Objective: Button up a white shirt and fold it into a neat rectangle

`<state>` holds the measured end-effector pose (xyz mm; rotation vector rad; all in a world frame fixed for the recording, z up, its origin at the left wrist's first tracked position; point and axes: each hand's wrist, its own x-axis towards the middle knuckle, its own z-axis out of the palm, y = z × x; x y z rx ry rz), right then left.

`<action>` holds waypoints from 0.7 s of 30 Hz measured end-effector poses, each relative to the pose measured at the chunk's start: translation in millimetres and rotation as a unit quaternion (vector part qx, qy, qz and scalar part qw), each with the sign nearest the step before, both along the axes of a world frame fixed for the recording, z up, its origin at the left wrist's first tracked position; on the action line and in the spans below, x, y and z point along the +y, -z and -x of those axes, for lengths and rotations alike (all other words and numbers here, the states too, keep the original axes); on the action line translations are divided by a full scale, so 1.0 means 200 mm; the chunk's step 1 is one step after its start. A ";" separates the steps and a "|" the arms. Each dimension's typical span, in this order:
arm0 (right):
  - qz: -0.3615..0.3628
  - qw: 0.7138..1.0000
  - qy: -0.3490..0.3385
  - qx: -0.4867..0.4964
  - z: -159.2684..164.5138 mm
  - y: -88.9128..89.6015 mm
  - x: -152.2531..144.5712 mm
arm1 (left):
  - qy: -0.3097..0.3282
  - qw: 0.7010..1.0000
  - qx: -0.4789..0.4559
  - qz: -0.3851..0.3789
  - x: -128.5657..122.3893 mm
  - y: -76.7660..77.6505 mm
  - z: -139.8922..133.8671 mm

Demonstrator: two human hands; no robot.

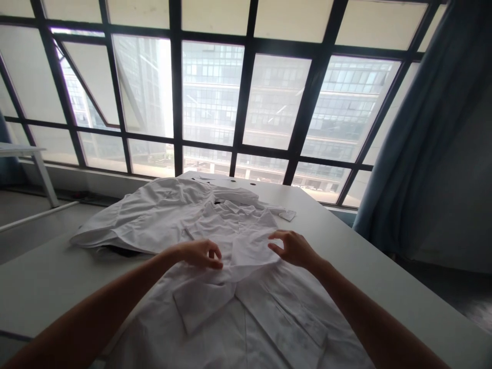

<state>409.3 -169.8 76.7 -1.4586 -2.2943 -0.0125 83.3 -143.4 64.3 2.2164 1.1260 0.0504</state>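
A white garment (pixel 253 246), which looks like a long-sleeved shirt, lies spread on the white table in front of me. Its sleeves (pixel 282 318) are folded down over the body near my side. My left hand (pixel 200 253) is just over its left part, fingers loosely bent and a gap between thumb and fingers. Opposite, at the garment's right edge, my right hand (pixel 292 248) has thumb and fingers apart with no cloth visible between them. Whether either hand touches the fabric is hard to tell.
Another crumpled white garment (pixel 142 215) lies at the back left, with something dark under its near edge. The white table (pixel 384 287) extends right and back to large windows (pixel 211 92). A blue curtain (pixel 418 154) hangs at right; another white table (pixel 23 150) stands far left.
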 end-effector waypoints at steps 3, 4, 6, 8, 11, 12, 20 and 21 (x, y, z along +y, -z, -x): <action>0.019 1.000 0.020 -0.005 -0.17 0.15 0.11 | 0.049 0.997 0.067 0.007 -0.10 -0.05 -0.02; 0.029 0.999 0.029 0.001 -0.22 0.19 0.13 | 0.060 0.994 0.084 0.017 -0.12 -0.07 -0.02; 0.047 0.998 0.048 0.019 -0.29 0.27 0.16 | 0.071 0.992 0.107 0.016 -0.16 -0.10 -0.02; 0.059 0.996 0.059 0.039 -0.32 0.31 0.17 | 0.057 0.992 0.105 -0.030 -0.18 -0.13 -0.02; 0.067 0.994 0.066 0.053 -0.32 0.31 0.18 | 0.001 0.979 0.060 -0.194 -0.22 -0.21 -0.01; 0.068 0.994 0.068 0.054 -0.31 0.31 0.19 | -0.010 0.967 0.048 -0.249 -0.25 -0.24 -0.01; 0.056 0.995 0.055 0.058 -0.32 0.30 0.19 | 0.178 0.979 0.094 0.017 -0.48 -0.36 -0.01; 0.048 0.996 0.053 0.054 -0.32 0.31 0.19 | 0.184 0.974 0.098 0.085 -0.46 -0.33 -0.02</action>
